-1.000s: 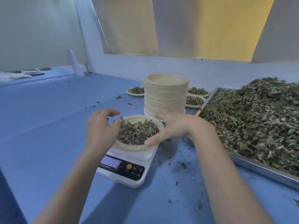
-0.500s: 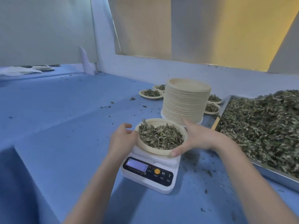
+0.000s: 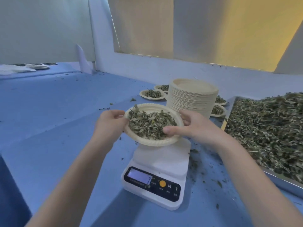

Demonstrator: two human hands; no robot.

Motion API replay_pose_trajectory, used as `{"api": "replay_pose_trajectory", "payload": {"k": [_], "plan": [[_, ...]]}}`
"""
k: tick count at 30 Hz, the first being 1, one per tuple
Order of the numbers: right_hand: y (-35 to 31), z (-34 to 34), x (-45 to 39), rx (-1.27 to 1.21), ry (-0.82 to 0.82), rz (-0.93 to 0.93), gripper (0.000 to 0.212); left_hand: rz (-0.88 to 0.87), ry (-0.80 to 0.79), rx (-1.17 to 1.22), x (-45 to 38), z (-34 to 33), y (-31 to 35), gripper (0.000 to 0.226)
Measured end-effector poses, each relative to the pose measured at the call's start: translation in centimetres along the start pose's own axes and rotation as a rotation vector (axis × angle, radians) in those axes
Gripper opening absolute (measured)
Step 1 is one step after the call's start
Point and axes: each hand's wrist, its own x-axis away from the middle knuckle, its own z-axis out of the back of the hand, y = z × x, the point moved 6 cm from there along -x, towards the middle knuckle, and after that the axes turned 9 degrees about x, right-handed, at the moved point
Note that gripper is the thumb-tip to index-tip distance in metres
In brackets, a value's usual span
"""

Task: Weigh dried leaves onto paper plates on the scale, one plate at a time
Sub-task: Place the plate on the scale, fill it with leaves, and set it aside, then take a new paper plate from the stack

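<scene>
A paper plate (image 3: pixel 152 142) heaped with dried leaves (image 3: pixel 151 124) hangs in the air above the white scale (image 3: pixel 161 166), tilted a little toward me. My left hand (image 3: pixel 109 123) grips its left rim. My right hand (image 3: pixel 191 124) grips the right rim, thumb lying over the leaves. The scale's platform is bare and its display (image 3: pixel 139 177) is lit. A tall stack of empty paper plates (image 3: pixel 191 97) stands just behind. The metal tray (image 3: pixel 278 179) at the right holds a large heap of dried leaves (image 3: pixel 268 128).
Several filled plates sit behind and beside the stack, such as one filled plate (image 3: pixel 152 94) at the back left and another filled plate (image 3: pixel 217 110) by the tray. Leaf crumbs litter the blue table (image 3: pixel 49 115). A wall and window ledge (image 3: pixel 164 66) close off the back.
Both hands have lifted the filled plate off the scale; before, it rested on the platform with my hands at its rim. My view has shifted left and closer.
</scene>
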Motion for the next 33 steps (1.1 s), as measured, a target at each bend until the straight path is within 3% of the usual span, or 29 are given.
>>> {"api": "replay_pose_trajectory", "payload": {"k": [2, 4, 8, 12, 16, 19, 24, 28, 33], "plan": [[-0.9, -0.2, -1.7, -0.074, 0.03, 0.014, 0.049, -0.009, 0.027, 0.056, -1.2, 1.1, 0.9, 0.02], [-1.7, -0.3, -4.2, -0.162, 0.102, 0.025, 0.027, -0.013, 0.089, 0.096, -2.9, 1.9, 1.9, 0.028], [-1.8, -1.5, -10.6, -0.375, 0.291, -0.117, 0.017, -0.014, 0.134, 0.137, -8.2, 2.3, 1.8, 0.019], [-0.5, -3.1, -17.2, -0.617, 0.364, -0.285, 0.014, 0.043, 0.157, 0.188, -14.1, 2.4, 0.4, 0.032], [1.2, -5.0, -22.1, -0.542, 0.377, -0.409, 0.022, 0.152, 0.154, 0.224, -18.6, 1.9, -1.8, 0.033], [3.1, -6.5, -24.7, -0.456, 0.38, -0.517, 0.036, 0.222, 0.107, 0.227, -21.0, 0.3, -3.3, 0.015], [6.0, -8.4, -26.9, -0.386, 0.299, -0.718, 0.02, 0.285, 0.073, 0.082, -25.0, -1.6, -5.5, 0.008], [6.5, -9.4, -27.8, -0.398, 0.226, -0.703, 0.01, 0.268, 0.082, -0.081, -27.7, -1.7, -7.2, 0.021], [6.7, -9.4, -27.4, -0.467, 0.329, -0.748, 0.006, 0.214, 0.035, -0.161, -28.7, -2.1, -8.1, 0.021]]}}
